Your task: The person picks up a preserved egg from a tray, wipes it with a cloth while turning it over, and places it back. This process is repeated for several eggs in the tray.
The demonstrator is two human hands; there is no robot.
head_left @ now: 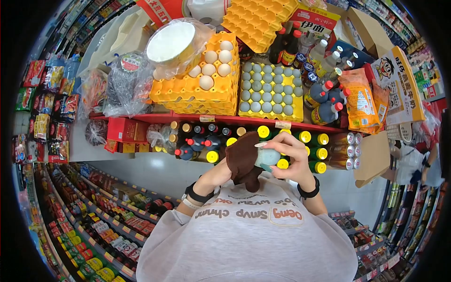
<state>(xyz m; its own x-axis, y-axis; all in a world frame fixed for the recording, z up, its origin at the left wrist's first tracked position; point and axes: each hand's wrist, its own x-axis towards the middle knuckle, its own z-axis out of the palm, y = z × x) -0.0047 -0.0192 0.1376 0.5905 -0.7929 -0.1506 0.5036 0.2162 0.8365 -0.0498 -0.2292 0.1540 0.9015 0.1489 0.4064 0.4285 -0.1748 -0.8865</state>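
— What is in the hands?
— A pale blue-green egg [268, 157], smooth and dull. The right hand [293, 162] grasps it with the fingertips.
— And the left hand [220, 176]?
— It is closed on a brown cloth [242, 159], which touches the egg just left of the grip. A yellow tray [298, 116] of similar eggs lies beyond.

Shop aisle, evenly lit. Red shelf [141, 117] ahead, stocked racks [94, 221] lower left, pale grey floor [150, 171] between.
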